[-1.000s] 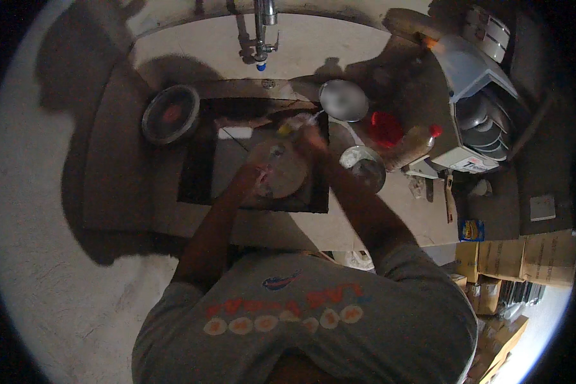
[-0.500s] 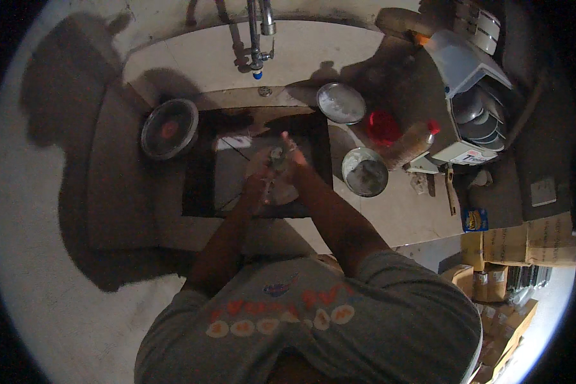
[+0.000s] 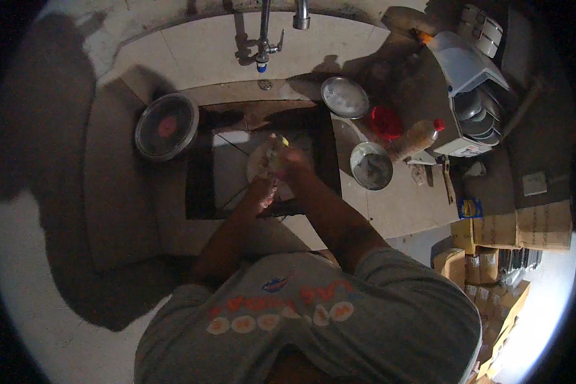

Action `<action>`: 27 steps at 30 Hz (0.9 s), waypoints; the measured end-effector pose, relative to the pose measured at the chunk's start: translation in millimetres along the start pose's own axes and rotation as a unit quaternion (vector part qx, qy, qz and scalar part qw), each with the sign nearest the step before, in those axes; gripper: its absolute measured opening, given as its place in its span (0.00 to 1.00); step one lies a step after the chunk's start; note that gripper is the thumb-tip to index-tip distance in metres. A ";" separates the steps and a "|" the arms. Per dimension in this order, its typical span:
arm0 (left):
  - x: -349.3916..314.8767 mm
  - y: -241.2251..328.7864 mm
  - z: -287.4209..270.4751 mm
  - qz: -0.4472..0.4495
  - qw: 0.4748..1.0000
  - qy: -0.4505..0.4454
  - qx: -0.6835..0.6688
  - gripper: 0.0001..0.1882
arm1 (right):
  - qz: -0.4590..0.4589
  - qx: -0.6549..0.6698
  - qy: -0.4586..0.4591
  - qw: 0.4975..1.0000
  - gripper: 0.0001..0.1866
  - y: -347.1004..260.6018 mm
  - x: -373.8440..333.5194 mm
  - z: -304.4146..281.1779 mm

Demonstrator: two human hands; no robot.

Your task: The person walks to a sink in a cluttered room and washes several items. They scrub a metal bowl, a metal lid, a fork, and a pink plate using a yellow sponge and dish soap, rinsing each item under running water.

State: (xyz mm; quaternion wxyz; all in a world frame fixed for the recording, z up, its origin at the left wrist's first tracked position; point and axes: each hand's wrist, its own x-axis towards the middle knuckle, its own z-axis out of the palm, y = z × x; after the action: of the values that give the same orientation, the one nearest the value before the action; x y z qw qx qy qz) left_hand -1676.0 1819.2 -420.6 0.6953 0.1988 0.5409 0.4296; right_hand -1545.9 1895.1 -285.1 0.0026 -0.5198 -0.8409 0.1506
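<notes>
Both hands are together over the dark-rimmed sink [image 3: 201,185]. A pale round plate [image 3: 256,161] is tilted between them, its outline dim in the shade. My left hand [image 3: 264,190] is closed on the plate's near edge. Pressed against the plate's right side is my right hand [image 3: 290,163], with its fingers bent round a small yellow-green sponge [image 3: 284,142]; only a bit of the sponge shows. Shadow hides most of the fingers.
A round lid [image 3: 166,127] leans left of the sink. On the right counter stand a metal plate [image 3: 344,97], a red bowl [image 3: 385,123], a metal pot [image 3: 372,168], a red-capped bottle [image 3: 422,137] and a dish box [image 3: 477,121]. A tap [image 3: 262,61] hangs above the sink.
My right hand has drawn in from spread fingers to a bent grip against the plate, and yellow now shows at its fingertips. The whole view has shifted slightly.
</notes>
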 end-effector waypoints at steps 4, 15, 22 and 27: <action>-17.8 20.0 -37.8 -0.028 0.969 -0.242 -0.048 0.15 | 0.033 0.048 -0.069 0.996 0.54 11.8 8.6 6.5; -49.4 94.3 9.7 0.174 0.944 -0.076 0.270 0.14 | 0.055 0.339 0.015 0.939 0.38 13.0 32.4 67.3; -23.6 85.4 -22.1 0.304 0.788 -0.088 0.528 0.16 | -0.041 0.184 0.205 0.960 0.44 -5.4 -11.5 -9.7; -30.0 110.8 -51.6 0.358 0.553 -0.114 0.744 0.17 | -0.186 0.154 0.235 0.941 0.41 53.4 20.7 15.0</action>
State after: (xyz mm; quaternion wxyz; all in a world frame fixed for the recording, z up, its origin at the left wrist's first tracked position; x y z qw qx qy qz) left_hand -1767.3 1846.3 -338.4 0.1443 0.8696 0.4683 0.0608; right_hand -1511.1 1931.6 -316.2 0.3084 -0.3681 -0.8645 0.1485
